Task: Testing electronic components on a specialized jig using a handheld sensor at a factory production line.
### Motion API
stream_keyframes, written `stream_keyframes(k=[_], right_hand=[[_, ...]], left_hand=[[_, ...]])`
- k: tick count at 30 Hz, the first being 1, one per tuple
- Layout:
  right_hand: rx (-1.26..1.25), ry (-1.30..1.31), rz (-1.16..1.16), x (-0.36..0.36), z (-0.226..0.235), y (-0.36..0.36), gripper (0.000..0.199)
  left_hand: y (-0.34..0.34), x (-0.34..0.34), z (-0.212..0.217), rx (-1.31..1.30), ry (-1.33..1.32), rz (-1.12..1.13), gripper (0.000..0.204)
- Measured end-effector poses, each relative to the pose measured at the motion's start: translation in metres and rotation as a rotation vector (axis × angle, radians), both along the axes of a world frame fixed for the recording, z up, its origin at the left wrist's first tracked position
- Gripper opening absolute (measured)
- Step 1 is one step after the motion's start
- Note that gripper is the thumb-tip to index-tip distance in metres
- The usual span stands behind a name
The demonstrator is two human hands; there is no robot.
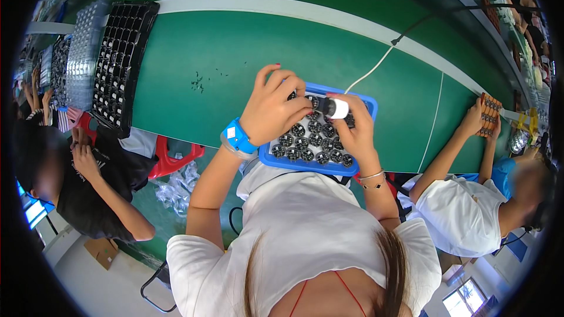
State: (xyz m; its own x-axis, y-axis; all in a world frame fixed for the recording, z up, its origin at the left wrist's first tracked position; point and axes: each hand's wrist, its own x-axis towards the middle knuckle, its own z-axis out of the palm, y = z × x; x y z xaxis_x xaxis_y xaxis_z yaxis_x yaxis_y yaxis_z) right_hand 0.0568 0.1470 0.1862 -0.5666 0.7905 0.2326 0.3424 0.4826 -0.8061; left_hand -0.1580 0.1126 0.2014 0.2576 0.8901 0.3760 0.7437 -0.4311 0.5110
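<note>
In front of me on the green table, a shallow blue tray (371, 105) holds several small round black parts (315, 140) with shiny tops. My right hand (357, 128) is closed round a short white cylinder with a black end (338, 108), over the tray's far side. A white cord (369, 73) runs toward that hand. My left hand (272, 104), with a blue wristband on its wrist, reaches over the tray's left side. Its thumb and fingertips are drawn together beside the black end; what lies between them is hidden.
Tiny black bits (198, 82) lie scattered left of the tray. A black compartment tray (120, 58) and clear plastic trays (87, 58) stand farther left. Co-workers sit on both sides; the right one holds an orange board (490, 115). A red stool (170, 161) is at the left table edge.
</note>
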Motion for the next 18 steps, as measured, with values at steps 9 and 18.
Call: stream_keyframes(k=[9, 18], right_hand=[[-0.243, 0.114, -0.254, 0.034, -0.005, -0.004, 0.032], [0.021, -0.034, -0.11, 0.032, 0.006, 0.002, 0.035]], left_hand=[[0.011, 0.008, -0.008, -0.083, 0.082, -0.012, 0.009], [0.017, 0.025, -0.004, -0.004, 0.005, -0.111, 0.011]])
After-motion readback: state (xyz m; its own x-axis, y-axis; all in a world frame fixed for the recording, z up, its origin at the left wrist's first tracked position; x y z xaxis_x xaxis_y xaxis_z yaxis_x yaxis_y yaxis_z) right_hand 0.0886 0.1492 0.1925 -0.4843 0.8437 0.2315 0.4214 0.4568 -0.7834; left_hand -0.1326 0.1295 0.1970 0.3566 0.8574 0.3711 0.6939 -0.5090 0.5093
